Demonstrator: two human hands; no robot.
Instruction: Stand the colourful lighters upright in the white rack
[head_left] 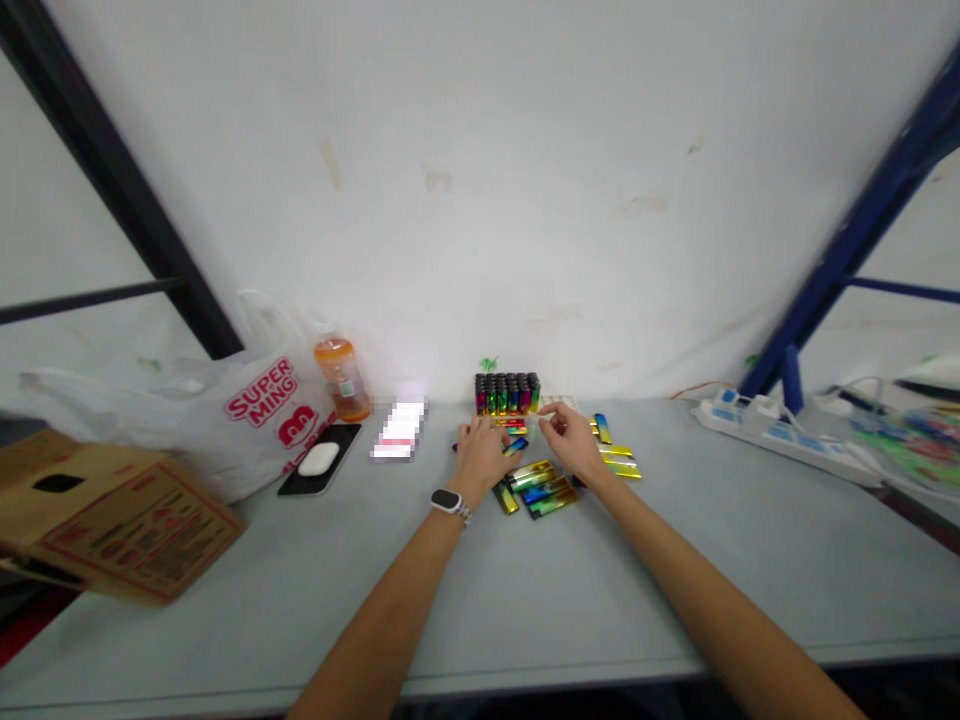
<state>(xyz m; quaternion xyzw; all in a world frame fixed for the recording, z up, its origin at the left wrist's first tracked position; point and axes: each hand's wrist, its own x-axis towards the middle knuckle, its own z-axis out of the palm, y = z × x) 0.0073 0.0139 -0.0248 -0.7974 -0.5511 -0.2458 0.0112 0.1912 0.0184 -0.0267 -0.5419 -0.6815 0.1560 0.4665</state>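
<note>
Shiny multicoloured cigarette lighters (551,487) lie loose on the grey table around both hands. Behind them a block of upright lighters with black tops (508,393) stands in tight rows near the wall. My left hand (481,455), a watch on its wrist, is curled over the lighters in front of the block; a blue lighter (516,446) shows at its thumb side. Close to the block's right front corner is my right hand (571,438), thumb and forefinger drawn together; what is between them is too small to make out. A red lighter (511,426) lies between the hands.
On the left are a cardboard box (135,520), a white plastic bag (225,410), an orange-coloured bottle (343,378) and a dark tablet-like slab (330,470) bearing a white case (319,459). A blurred-out bright item (400,430) lies nearby. To the right is a power strip (780,438).
</note>
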